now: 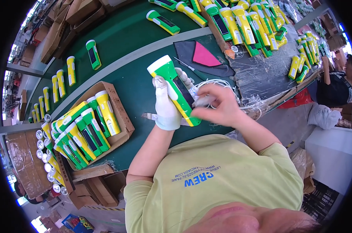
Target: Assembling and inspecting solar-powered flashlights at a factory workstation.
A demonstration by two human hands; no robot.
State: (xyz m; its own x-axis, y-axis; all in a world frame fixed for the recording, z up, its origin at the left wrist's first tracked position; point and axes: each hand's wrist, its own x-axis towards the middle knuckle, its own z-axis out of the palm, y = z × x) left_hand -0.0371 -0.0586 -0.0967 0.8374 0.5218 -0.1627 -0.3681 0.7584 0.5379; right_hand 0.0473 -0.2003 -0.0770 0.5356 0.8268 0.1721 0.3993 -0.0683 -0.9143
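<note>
A green and yellow flashlight (pixel 178 91) with a white head and a dark panel along its side is in my left hand (pixel 165 104), which wears a white glove. It is held tilted, its head toward the upper left. My bare right hand (pixel 221 105) is beside the flashlight's lower end, fingers curled in a pinch around something pale and blurred that I cannot make out. Behind that hand, a bundle of white cable (pixel 229 86) lies on the bench. A grey cloth with a pink patch (pixel 205 55) and a thin screwdriver-like tool (pixel 183 64) lie beyond.
At left, a cardboard box (pixel 121 116) holds several similar flashlights. Others stand in a row on the green conveyor belt (pixel 121 33). A large pile of flashlights (pixel 246 29) covers the far right of the bench. Another person (pixel 337 85) is at the right edge.
</note>
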